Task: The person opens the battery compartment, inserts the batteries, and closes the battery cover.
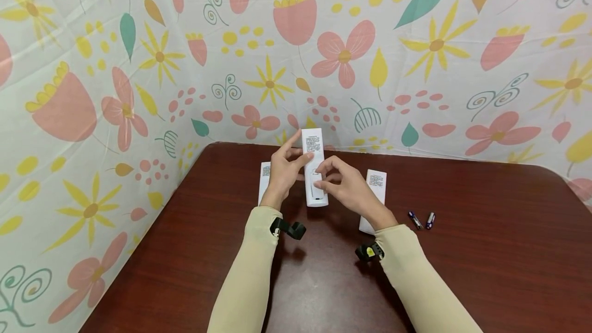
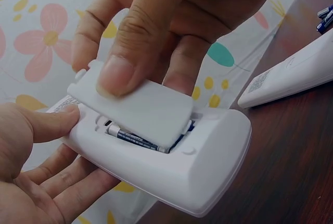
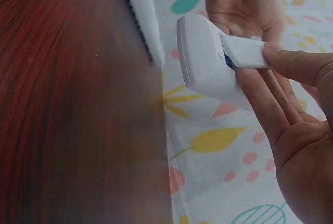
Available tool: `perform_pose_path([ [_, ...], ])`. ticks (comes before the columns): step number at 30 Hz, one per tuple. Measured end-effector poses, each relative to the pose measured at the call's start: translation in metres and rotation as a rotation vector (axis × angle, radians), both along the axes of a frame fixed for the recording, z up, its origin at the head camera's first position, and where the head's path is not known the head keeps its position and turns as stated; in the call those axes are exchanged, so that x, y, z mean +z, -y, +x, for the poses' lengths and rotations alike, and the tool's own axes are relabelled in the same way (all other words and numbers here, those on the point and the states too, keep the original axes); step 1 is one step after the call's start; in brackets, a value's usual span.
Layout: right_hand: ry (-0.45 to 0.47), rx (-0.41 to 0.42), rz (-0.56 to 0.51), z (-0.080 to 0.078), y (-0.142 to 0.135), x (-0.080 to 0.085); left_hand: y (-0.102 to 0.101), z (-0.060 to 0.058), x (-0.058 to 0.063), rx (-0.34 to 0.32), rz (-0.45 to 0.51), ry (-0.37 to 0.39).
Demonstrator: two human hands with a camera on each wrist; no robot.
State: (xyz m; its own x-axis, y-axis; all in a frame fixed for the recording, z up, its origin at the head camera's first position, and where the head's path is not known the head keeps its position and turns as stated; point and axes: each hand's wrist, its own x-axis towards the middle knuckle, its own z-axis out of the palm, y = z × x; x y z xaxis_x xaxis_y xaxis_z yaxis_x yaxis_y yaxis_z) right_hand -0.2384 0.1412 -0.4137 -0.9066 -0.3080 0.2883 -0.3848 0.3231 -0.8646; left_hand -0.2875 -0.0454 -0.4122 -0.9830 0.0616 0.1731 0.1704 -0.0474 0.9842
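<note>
A white remote control [image 1: 313, 140], its printed back facing up, is held above the table by my left hand [image 1: 283, 172]. In the left wrist view the left thumb [image 2: 54, 124] lies along its side, with the other fingers underneath. My right hand [image 1: 348, 186] pinches the white battery cover [image 2: 143, 110] between thumb and fingers. The cover sits tilted over the battery compartment, partly lifted off it. Below its edge a dark-blue battery [image 2: 136, 140] shows inside; the rest of the compartment is hidden. In the right wrist view the cover [image 3: 244, 52] stands at an angle to the remote.
Another white remote [image 1: 264, 179] lies left of my left hand, partly hidden. A third remote [image 1: 377, 181] lies under my right forearm. Two loose batteries [image 1: 430, 220] lie further right on the brown table [image 1: 485, 261]. A flowered cloth [image 1: 393, 66] hangs behind.
</note>
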Motion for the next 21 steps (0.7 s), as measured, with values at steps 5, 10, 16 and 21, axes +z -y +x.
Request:
perform_pose_path([
  [5, -0.056, 0.012, 0.037, 0.0002, 0.0012, -0.0014, 0.0003, -0.0006, -0.0008, 0.007, -0.015, -0.006],
  [10, -0.106, 0.027, 0.05, 0.0002, 0.0029, -0.002, 0.0004, -0.0012, -0.0017, 0.016, -0.041, -0.013],
  [16, -0.162, 0.035, 0.043, -0.0003, 0.003, -0.004, 0.0004, -0.0001, -0.0005, 0.016, -0.042, -0.019],
  [21, -0.202, 0.031, 0.059, -0.0001, 0.0029, -0.0033, 0.0009, -0.0004, -0.0011, 0.015, -0.031, -0.024],
])
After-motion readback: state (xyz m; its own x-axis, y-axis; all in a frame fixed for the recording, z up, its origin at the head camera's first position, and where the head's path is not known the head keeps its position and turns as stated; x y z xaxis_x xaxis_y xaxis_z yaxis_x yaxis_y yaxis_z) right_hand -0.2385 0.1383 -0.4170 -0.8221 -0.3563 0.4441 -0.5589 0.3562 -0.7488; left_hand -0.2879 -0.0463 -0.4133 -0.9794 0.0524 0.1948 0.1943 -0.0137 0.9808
